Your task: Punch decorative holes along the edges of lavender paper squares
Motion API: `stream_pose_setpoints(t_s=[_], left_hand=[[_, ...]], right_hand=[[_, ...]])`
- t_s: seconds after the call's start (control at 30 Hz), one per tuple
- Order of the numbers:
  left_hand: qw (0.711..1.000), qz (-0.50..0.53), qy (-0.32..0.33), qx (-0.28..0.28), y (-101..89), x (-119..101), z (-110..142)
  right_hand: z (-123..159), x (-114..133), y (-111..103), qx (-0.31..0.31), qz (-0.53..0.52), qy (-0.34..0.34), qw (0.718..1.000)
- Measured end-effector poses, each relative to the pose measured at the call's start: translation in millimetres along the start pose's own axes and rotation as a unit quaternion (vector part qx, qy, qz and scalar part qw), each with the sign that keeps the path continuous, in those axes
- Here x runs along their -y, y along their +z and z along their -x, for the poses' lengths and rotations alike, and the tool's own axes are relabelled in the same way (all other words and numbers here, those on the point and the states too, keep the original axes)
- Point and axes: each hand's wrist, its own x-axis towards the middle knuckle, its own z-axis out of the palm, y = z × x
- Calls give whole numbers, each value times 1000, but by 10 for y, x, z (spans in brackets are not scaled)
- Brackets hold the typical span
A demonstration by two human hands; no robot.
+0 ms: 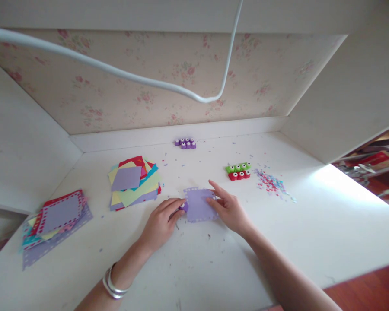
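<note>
A purple sheet of paper (201,205) lies flat on the white table, with small cut-outs along its edges. At its left edge, my left hand (164,218) grips a small purple craft punch (183,206), which has a white-ringed button on top. On the paper's right side, my right hand (228,207) pinches the sheet between thumb and fingers, the index finger stretched out beyond its upper right corner. Part of the punch is hidden under my left fingers.
Coloured paper (126,179) is stacked at the left, and punched sheets (60,214) lie farther left. Purple punches (186,144) stand at the back; green punches (238,167) and red punches (239,176) stand right, beside paper confetti (272,183). A white cable (142,80) hangs overhead.
</note>
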Motion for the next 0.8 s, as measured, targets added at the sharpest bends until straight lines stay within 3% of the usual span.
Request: stream_pose_setpoints(t_s=[0.2, 0.3, 0.4, 0.57, 0.8], left_hand=[[1000, -20, 15, 8, 1, -20, 1], [999, -30, 21, 7, 22, 1, 8], [999, -37, 20, 3, 39, 22, 18], [1000, -8, 3, 8, 16, 20, 20], [1000, -11, -12, 7, -10, 18, 28]], right_hand=[[14, 35, 9, 21, -25, 8, 999], [19, 28, 11, 38, 23, -9, 999], [22, 10, -4, 21, 124, -66, 990], [25, 16, -71, -47, 238, -188, 952], [33, -32, -51, 68, 342, -218, 912]])
